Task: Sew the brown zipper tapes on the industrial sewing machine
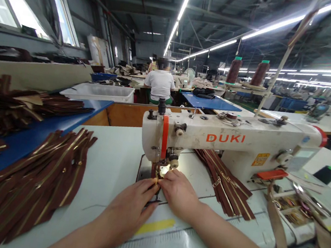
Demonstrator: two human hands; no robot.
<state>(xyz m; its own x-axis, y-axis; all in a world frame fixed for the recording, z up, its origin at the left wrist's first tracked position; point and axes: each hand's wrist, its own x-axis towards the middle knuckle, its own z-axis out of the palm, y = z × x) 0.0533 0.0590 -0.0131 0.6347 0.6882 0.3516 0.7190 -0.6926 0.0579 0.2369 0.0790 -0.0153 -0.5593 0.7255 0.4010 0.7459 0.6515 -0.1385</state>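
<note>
Both of my hands meet in front of the needle of a white sewing machine (195,134). My left hand (130,201) is closed, its thumb and forefinger pinching the near end of a brown zipper (155,169) that lies under the presser foot. Against it, my right hand (178,193) is closed too, fingertips pressed on the same zipper. My fingers hide most of this piece. A pile of brown zippers (51,169) with gold teeth spreads over the table to the left. More zippers (227,186) lie behind and right of the needle, some with metal pulls.
A tray (297,212) of small parts and scissors sits at the right, with beige straps beside it. Brown strips (23,104) heap on a blue surface at left. Thread cones (234,70) stand above the machine. A person in white (160,83) sits ahead.
</note>
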